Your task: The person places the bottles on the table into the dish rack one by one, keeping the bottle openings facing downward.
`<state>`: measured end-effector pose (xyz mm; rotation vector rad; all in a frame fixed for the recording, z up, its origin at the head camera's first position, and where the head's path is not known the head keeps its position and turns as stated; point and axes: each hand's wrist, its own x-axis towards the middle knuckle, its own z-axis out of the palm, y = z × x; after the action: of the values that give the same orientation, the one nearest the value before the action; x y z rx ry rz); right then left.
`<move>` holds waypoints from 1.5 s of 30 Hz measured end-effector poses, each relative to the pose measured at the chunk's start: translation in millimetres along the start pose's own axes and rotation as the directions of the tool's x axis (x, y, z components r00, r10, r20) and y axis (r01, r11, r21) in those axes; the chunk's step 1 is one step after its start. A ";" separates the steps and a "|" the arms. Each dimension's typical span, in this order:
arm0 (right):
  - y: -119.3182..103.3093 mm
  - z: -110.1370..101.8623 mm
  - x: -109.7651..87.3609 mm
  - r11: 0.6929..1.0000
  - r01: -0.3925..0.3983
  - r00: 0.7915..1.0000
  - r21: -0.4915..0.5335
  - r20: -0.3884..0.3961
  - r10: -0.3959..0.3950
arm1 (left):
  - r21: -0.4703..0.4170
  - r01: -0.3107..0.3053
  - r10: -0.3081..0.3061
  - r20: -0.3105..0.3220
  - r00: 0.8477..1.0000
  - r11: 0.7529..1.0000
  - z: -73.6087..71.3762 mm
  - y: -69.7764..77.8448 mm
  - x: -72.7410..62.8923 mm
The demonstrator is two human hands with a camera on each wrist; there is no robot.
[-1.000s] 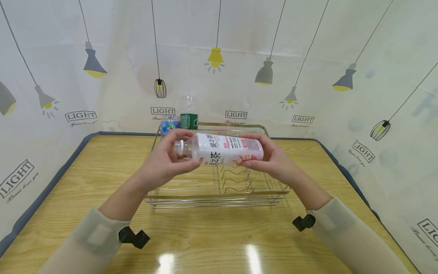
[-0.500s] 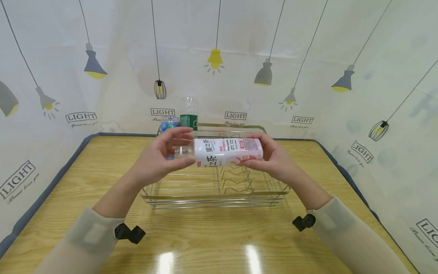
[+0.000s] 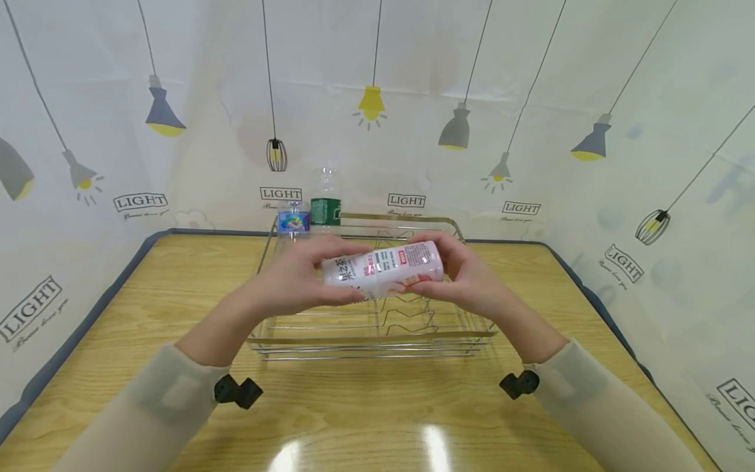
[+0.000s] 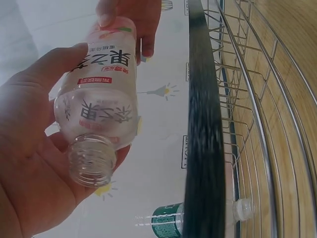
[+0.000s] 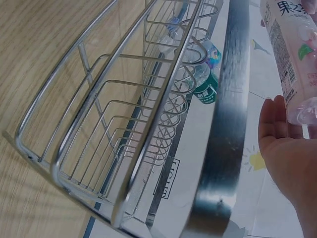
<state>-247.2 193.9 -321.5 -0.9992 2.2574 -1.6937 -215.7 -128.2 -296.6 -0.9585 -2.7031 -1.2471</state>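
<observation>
A plastic drink bottle (image 3: 386, 267) with a white and pink label lies nearly level above the wire rack (image 3: 371, 340). My left hand (image 3: 297, 274) grips its neck half, thumb on the near side and fingers round the far side. At the base end my right hand (image 3: 472, 278) holds it between thumb and fingers. The left wrist view shows the bottle's clear threaded neck (image 4: 92, 161), uncapped, beside the left palm (image 4: 39, 183). Only part of the bottle (image 5: 287, 59) and right hand (image 5: 292, 158) shows in the right wrist view.
At the rack's back left stand a clear bottle with a green label (image 3: 326, 211) and one with a blue label (image 3: 293, 221). The metal rack has wavy wire dividers (image 3: 407, 321) and sits on a wooden table (image 3: 354, 406). A printed wall sheet (image 3: 330, 78) surrounds the table.
The left hand loosened back from the neck, then moved right and further along the bottle, now covering the neck. The bottle has shifted slightly left and tilted, its base end higher.
</observation>
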 end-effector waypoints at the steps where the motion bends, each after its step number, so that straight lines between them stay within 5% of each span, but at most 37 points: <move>1: -0.5 0.2 0.3 1.000 0.003 1.000 -0.006 0.000 -0.003 | 0.005 0.000 0.000 0.006 1.000 1.000 0.5 0.7 0.5; 7: -3.9 1.6 2.4 0.999 0.019 1.000 -0.025 0.010 -0.019 | 0.034 0.000 -0.001 0.026 1.000 0.999 4.0 1.3 0.9; 12: -7.0 3.3 5.1 1.000 0.011 1.000 -0.017 0.000 -0.011 | -0.036 -0.014 0.015 0.030 0.999 0.999 7.6 -0.8 -0.8; 17: -7.9 4.2 7.0 0.998 -0.035 0.999 0.056 -0.032 0.037 | -0.088 0.054 -0.055 -0.003 0.999 0.995 10.5 -3.0 -0.5; 25: -7.0 9.3 9.7 0.995 -0.074 0.997 0.062 -0.004 0.074 | -0.279 0.042 -0.068 -0.085 0.994 0.959 13.8 -9.9 1.6; 33: -9.8 21.0 22.1 0.997 -0.009 1.000 0.083 0.003 0.009 | -0.407 0.022 -0.054 -0.068 0.996 0.913 20.9 -12.0 5.0; 45: -18.6 36.9 37.8 0.995 -0.013 0.999 0.096 -0.047 0.017 | -0.367 0.059 -0.111 -0.122 0.986 0.928 27.5 -12.9 8.3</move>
<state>-250.5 139.7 -307.9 -0.9286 2.1823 -1.8192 -223.0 -111.1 -322.1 -0.7441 -2.4774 -1.8031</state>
